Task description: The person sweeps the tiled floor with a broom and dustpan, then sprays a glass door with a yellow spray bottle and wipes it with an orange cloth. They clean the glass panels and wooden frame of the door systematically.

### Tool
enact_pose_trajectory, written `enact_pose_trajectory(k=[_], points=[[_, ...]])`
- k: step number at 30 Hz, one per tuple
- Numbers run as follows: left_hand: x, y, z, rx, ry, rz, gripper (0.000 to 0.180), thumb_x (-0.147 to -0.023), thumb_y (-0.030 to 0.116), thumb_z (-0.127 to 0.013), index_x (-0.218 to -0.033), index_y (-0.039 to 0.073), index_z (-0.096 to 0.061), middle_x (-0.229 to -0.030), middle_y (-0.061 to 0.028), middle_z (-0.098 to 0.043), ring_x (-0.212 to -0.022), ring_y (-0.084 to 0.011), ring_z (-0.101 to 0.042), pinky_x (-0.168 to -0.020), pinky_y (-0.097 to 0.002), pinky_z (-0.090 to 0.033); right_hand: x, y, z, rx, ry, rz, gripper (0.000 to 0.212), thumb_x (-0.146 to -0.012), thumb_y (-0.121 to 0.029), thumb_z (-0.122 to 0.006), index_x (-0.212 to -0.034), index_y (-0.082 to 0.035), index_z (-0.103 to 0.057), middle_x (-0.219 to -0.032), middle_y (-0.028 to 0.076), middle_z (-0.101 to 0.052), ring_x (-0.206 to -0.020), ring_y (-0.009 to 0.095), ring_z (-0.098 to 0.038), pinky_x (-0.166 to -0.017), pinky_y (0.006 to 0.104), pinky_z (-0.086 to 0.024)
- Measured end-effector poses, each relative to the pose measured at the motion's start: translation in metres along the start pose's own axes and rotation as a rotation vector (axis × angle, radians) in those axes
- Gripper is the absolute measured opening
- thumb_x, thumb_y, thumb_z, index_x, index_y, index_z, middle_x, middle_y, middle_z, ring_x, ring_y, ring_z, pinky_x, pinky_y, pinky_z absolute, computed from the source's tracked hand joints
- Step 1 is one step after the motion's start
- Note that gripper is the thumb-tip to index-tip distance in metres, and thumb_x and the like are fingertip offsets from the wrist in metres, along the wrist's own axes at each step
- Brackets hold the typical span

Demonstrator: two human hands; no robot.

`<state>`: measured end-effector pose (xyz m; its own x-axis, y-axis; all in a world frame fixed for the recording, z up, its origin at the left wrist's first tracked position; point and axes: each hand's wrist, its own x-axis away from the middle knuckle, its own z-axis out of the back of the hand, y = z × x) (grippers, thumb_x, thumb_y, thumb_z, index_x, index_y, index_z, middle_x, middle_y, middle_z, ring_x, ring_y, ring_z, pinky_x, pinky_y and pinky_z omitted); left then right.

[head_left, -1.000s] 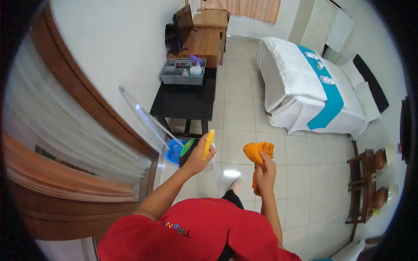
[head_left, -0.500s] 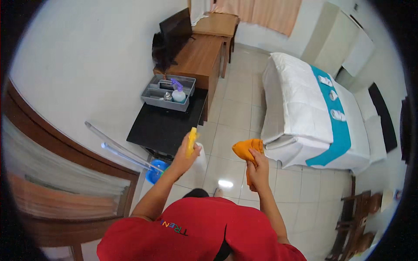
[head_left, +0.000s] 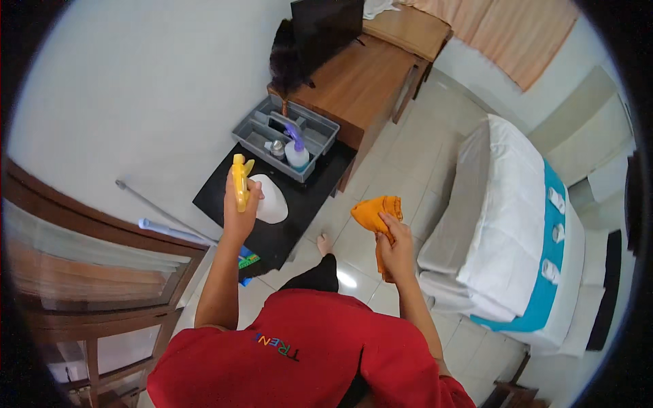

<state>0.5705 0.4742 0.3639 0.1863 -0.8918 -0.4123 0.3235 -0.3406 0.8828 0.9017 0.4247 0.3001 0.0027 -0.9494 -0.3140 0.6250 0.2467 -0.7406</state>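
Far left: wooden frame with glass panes (head_left: 88, 272), bent by the lens and cut off at the picture's rim. Pale rod (head_left: 163, 216) leaning along the white wall (head_left: 136, 88); lower end hidden behind the left forearm. Small blue-green item (head_left: 247, 260) on the floor, mostly covered by that forearm, kind not readable.

Left hand (head_left: 239, 204) raised, arm nearly straight out, fingers wrapped tight around the neck of a yellow-topped spray bottle (head_left: 262, 194). Yellow trigger head upright above the fist; white bottle body showing right of the hand. Nozzle direction hard to make out. Bottle held in the air over the black worktop (head_left: 224, 197), not touching it.

Grey caddy (head_left: 286, 136) on the far end of the black worktop; inside, a white bottle with purple sprayer (head_left: 296, 151) and a small metallic can (head_left: 277, 147); other contents too small to tell. Beyond, brown wooden desk (head_left: 360, 81) with a dark screen (head_left: 325, 27), top cut off by the rim.

Bare foot (head_left: 324, 243) on the tiled floor (head_left: 408, 156), leg mostly hidden under the red shirt (head_left: 299, 353).

Right hand (head_left: 394, 245) at chest height, elbow bent, closed on an orange cloth (head_left: 376, 214); cloth bunched above the fingers, a tail hanging below the palm. Hands well apart, each clamped on its own item.

Right: bed (head_left: 517, 231) with white cover and teal runner, three small rolled white items on the runner, detail unclear. Curtain (head_left: 517, 41) at top right.
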Motion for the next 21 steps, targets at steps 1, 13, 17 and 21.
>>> enact_pose_trajectory(k=[1,13,17,21], points=[[-0.014,-0.008,-0.003,-0.029,0.034,0.012,0.056,-0.090,0.004,-0.058,-0.139,-0.003,-0.032,-0.077,-0.0034,-0.052,-0.069,-0.0100,-0.054,-0.067,-0.0244,-0.047,-0.023,0.006,-0.004,-0.019,-0.020,0.004,0.047,-0.077,0.001,-0.062,-0.122,-0.010,-0.060,-0.126,0.016,-0.058,-0.106,0.035,-0.052,-0.097,0.0405,-0.039],[-0.190,-0.071,-0.021,-0.092,0.331,0.049,0.048,-0.092,0.007,-0.058,-0.137,0.001,-0.043,-0.093,-0.0038,-0.059,-0.077,-0.0082,-0.055,-0.070,-0.0240,-0.049,-0.252,0.044,-0.081,-0.154,-0.256,0.123,0.044,-0.080,-0.002,-0.062,-0.123,-0.009,-0.060,-0.124,0.016,-0.059,-0.109,0.033,-0.053,-0.099,0.0380,-0.039],[-0.236,-0.109,-0.025,-0.078,0.398,0.081,0.047,-0.091,0.011,-0.061,-0.136,0.001,-0.047,-0.101,-0.0046,-0.060,-0.080,-0.0085,-0.056,-0.072,-0.0247,-0.049,-0.297,0.059,-0.107,-0.214,-0.388,0.070,0.043,-0.080,-0.001,-0.062,-0.123,-0.006,-0.059,-0.122,0.018,-0.060,-0.111,0.033,-0.056,-0.098,0.0364,-0.041],[-0.263,-0.145,-0.029,-0.048,0.388,0.205,0.045,-0.091,0.014,-0.063,-0.133,0.002,-0.051,-0.099,-0.0033,-0.061,-0.083,-0.0085,-0.056,-0.075,-0.0245,-0.048,-0.339,0.082,-0.143,-0.345,-0.524,0.031,0.042,-0.082,-0.001,-0.061,-0.123,-0.002,-0.058,-0.120,0.021,-0.061,-0.113,0.031,-0.058,-0.098,0.0336,-0.042]])
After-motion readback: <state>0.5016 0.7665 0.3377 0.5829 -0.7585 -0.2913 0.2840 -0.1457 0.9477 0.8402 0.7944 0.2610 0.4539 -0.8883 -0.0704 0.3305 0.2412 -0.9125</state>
